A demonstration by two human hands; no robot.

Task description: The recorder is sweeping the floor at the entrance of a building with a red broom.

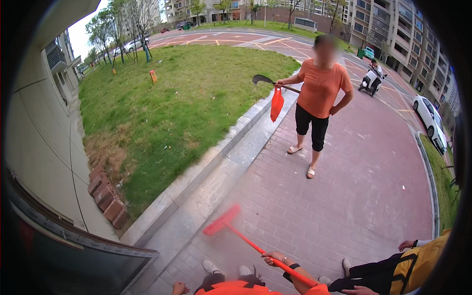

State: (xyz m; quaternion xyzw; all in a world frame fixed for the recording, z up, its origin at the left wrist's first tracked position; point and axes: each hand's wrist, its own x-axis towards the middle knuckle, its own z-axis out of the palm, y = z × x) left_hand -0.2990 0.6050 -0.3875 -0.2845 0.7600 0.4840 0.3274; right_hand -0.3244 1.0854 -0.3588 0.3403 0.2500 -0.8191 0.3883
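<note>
My right hand (273, 258) is closed round the red handle of a push broom, with a wristband and a dark band on the arm behind it. The broom's red head (222, 220) is blurred and lies over the paving beside the stone gutter, ahead of my feet. My left hand (180, 288) hangs low at the bottom edge, partly cut off, with nothing seen in it and its fingers a little apart. Below me show my orange top (236, 288) and two light shoes (212, 267).
Ahead stands a person (324, 86) holding a sickle-bladed tool (262, 79) and a red bag (277, 104). Another person in yellow (424, 261) is close at right. A stone kerb (199, 167) borders the grass; bricks (107, 197) and a framed glass panel (88, 265) are left. A scooter (370, 81) is farther off.
</note>
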